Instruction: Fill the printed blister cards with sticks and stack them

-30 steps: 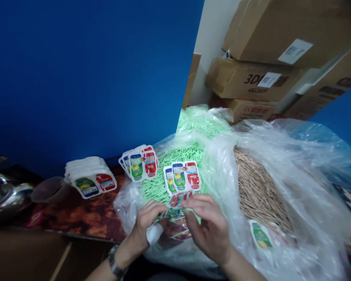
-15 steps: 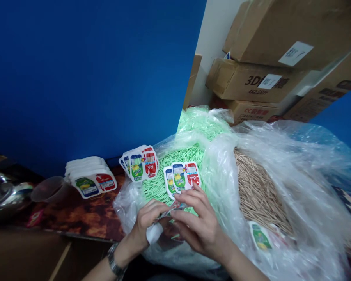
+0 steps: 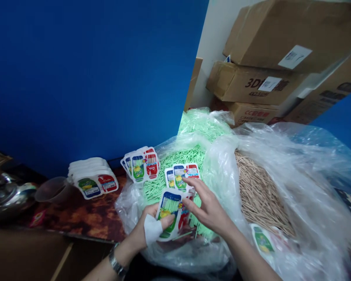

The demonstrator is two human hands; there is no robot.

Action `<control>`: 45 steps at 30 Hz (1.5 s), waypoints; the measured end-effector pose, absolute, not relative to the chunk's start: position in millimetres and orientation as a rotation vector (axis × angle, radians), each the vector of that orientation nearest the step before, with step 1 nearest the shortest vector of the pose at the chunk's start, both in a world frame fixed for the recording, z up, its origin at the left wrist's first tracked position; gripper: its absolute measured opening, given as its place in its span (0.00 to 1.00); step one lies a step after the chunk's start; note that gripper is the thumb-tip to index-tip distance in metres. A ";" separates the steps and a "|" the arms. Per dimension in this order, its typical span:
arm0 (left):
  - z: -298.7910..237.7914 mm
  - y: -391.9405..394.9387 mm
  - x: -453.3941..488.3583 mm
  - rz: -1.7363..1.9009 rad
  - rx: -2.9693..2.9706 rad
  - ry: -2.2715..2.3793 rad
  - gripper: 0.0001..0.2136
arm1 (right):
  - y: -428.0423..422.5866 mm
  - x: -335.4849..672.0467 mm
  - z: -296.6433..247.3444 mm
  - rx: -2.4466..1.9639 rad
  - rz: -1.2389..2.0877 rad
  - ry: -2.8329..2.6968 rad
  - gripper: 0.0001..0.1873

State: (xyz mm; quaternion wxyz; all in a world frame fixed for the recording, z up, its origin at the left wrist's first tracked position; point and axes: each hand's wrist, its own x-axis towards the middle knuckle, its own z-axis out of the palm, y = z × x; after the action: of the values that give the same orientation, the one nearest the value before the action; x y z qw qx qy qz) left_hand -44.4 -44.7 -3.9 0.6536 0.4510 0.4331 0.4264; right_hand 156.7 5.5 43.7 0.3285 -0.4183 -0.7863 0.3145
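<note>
My left hand [image 3: 150, 230], a watch on its wrist, grips a printed packet [image 3: 171, 212] with green and red panels, holding it upright so its face shows. My right hand [image 3: 206, 207] hovers just right of that packet with fingers spread, its fingertips near the packet's top edge and near another packet [image 3: 179, 176] lying on green sticks [image 3: 175, 160] inside a clear plastic bag [image 3: 222, 156]. A fan of similar packets [image 3: 142, 166] rests at the bag's left rim.
A stack of packets [image 3: 92, 179] and a clear cup [image 3: 51, 189] sit on the brown table at left, beside metal ware [image 3: 4, 195]. Tan sticks [image 3: 257, 191] fill the bag's right side. Cardboard boxes [image 3: 260, 82] pile behind; a blue wall stands at left.
The packet was folded flat between both hands; now the left hand holds it raised upright and the right hand has let go and opened beside it.
</note>
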 end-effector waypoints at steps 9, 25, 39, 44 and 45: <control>-5.4 -39.1 -48.1 1.066 0.937 0.965 0.18 | 10.8 146.0 7.5 -1.127 1.422 -1.527 0.15; -18.6 78.1 -130.0 1.352 1.402 1.798 0.21 | 96.8 175.6 -23.6 -1.805 0.171 -2.164 0.24; -31.4 68.0 -140.4 1.122 2.074 2.334 0.26 | 127.2 189.4 -12.3 -1.970 0.337 -2.058 0.14; -13.5 36.6 -83.6 1.305 1.704 1.692 0.26 | 89.7 179.2 15.4 -1.584 0.588 -1.853 0.17; -13.1 30.4 -67.9 1.272 1.565 1.557 0.28 | 77.4 172.9 20.6 -1.454 0.719 -1.778 0.18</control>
State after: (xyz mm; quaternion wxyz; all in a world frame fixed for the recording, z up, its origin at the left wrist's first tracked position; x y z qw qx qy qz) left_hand -67.9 30.4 -13.1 0.2925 0.5872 0.5844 0.4775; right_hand 172.9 77.4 20.6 0.3590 -0.5639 -0.6895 0.2787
